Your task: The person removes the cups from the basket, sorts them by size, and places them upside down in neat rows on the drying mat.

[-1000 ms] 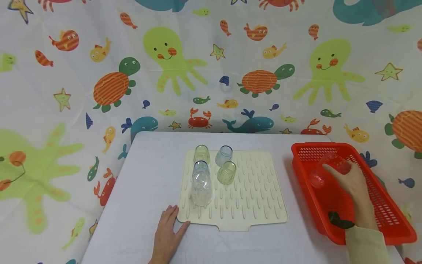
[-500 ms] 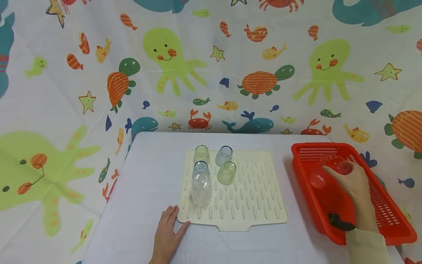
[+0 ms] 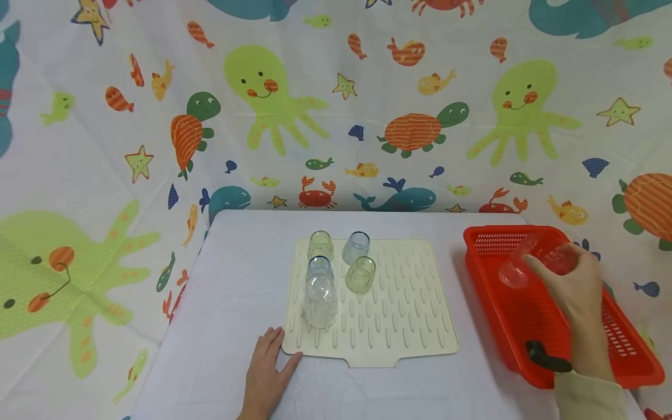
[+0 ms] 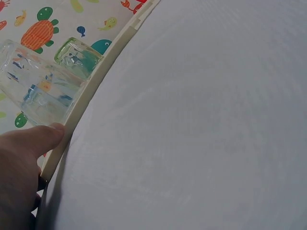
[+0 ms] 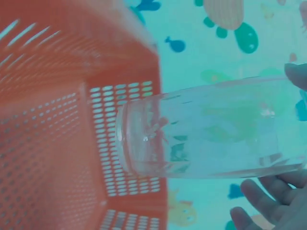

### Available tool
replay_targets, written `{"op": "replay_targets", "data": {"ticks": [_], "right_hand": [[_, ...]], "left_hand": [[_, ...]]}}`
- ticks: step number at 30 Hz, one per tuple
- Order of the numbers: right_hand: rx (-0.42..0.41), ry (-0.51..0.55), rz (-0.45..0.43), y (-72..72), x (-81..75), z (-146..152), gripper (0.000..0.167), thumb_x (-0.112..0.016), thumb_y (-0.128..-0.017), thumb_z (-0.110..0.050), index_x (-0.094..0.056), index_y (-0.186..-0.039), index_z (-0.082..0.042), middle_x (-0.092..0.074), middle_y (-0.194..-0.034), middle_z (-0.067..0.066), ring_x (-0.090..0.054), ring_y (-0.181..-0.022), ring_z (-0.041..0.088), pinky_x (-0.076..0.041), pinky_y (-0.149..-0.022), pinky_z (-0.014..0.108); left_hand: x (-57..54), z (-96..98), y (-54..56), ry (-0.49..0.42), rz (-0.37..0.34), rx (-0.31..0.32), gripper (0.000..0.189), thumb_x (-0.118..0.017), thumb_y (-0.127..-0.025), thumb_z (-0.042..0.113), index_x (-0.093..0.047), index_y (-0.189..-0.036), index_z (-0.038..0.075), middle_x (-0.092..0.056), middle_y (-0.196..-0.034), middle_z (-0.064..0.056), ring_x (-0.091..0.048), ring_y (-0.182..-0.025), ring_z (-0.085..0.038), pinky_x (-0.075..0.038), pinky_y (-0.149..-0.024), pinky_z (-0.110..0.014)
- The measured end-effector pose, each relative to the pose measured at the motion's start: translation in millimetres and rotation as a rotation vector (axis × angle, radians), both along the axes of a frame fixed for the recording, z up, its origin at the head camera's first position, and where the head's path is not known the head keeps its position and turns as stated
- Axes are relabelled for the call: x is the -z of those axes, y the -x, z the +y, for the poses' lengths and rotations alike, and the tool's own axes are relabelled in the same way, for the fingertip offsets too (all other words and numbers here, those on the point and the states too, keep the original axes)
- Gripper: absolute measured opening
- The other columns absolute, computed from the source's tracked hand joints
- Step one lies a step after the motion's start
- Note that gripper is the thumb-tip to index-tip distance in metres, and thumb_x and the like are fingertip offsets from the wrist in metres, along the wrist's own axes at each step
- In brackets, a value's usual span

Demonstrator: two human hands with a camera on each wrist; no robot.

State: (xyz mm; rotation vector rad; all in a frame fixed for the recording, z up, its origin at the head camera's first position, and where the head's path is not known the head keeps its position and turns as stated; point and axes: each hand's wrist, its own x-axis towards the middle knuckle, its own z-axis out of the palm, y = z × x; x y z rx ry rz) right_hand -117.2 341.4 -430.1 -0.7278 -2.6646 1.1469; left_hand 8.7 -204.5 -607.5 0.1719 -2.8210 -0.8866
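My right hand [image 3: 574,286] holds a tall clear drinking glass [image 3: 515,272] tilted over the red basket. In the right wrist view, the glass [image 5: 216,129] lies between thumb and fingers, its far end in front of the basket wall. My left hand [image 3: 266,373] rests at the near left corner of a cream draining mat [image 3: 404,309], thumb [image 4: 50,136] against its front edge. On the mat stand a tall clear glass [image 3: 321,306], a blue-rimmed glass [image 3: 319,264] partly behind it, another blue glass [image 3: 356,248], and two green glasses, one behind [image 3: 321,245] and one nearer [image 3: 361,276].
The red slatted basket [image 3: 490,315] stands along the table's right side, beside the mat. A white cloth covers the table [image 3: 241,262]. Behind and at both sides hangs a curtain [image 3: 367,76] printed with sea animals.
My right hand has shifted slightly right and up with the clear glass, which now tilts more upright. The left hand and the glasses on the mat stay put.
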Motion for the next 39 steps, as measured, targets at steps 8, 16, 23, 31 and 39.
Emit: {"op": "replay_targets", "data": {"ticks": [8,16,23,31,39], "right_hand": [[0.075,0.026,0.078,-10.4,-22.0,-17,0.094,-0.071,-0.087,-0.053,-0.015,-0.159,-0.035,-0.025,-0.165,0.010,-0.031,-0.142,0.039,-0.042,-0.108,0.070],[0.068,-0.062,0.193,-20.4,-35.6,-38,0.079,-0.075,-0.086,-0.043,-0.034,-0.154,-0.036,-0.040,-0.157,0.002,-0.038,-0.133,0.017,-0.049,-0.112,0.039],[-0.021,-0.134,0.308,-28.6,-42.4,-56,0.079,-0.082,-0.081,-0.034,-0.044,-0.150,-0.029,-0.048,-0.149,0.003,-0.041,-0.123,0.007,-0.046,-0.091,0.006],[-0.153,-0.162,0.408,-37.3,-43.8,-78,0.081,-0.087,-0.075,-0.025,-0.049,-0.146,-0.016,-0.053,-0.141,0.007,-0.039,-0.113,-0.005,-0.031,-0.076,-0.008],[-0.280,-0.181,0.457,-45.8,-42.3,-98,0.083,-0.091,-0.071,-0.022,-0.051,-0.144,-0.015,-0.056,-0.137,0.007,-0.040,-0.114,-0.008,-0.033,-0.081,-0.009]], "left_hand": [[3.2,-0.6,-0.4,0.006,0.038,-0.004,0.073,-0.084,-0.079,0.038,-0.058,-0.136,0.000,-0.057,-0.142,-0.011,-0.044,-0.143,-0.032,-0.031,-0.122,-0.050],[3.8,-0.3,-0.5,0.012,0.051,0.000,0.072,-0.084,-0.080,0.038,-0.058,-0.136,0.000,-0.057,-0.142,-0.011,-0.044,-0.142,-0.032,-0.032,-0.121,-0.050],[4.5,0.1,-0.5,0.003,0.046,-0.003,0.072,-0.083,-0.080,0.038,-0.058,-0.136,0.000,-0.057,-0.143,-0.011,-0.044,-0.143,-0.032,-0.031,-0.122,-0.048],[5.3,0.6,-0.2,0.004,0.048,-0.005,0.071,-0.084,-0.080,0.037,-0.059,-0.135,0.000,-0.057,-0.142,-0.011,-0.044,-0.142,-0.032,-0.031,-0.122,-0.049],[2.4,1.1,0.1,0.003,0.015,-0.003,0.073,-0.083,-0.081,0.039,-0.058,-0.136,0.000,-0.056,-0.143,-0.012,-0.043,-0.143,-0.032,-0.031,-0.122,-0.050]]}}
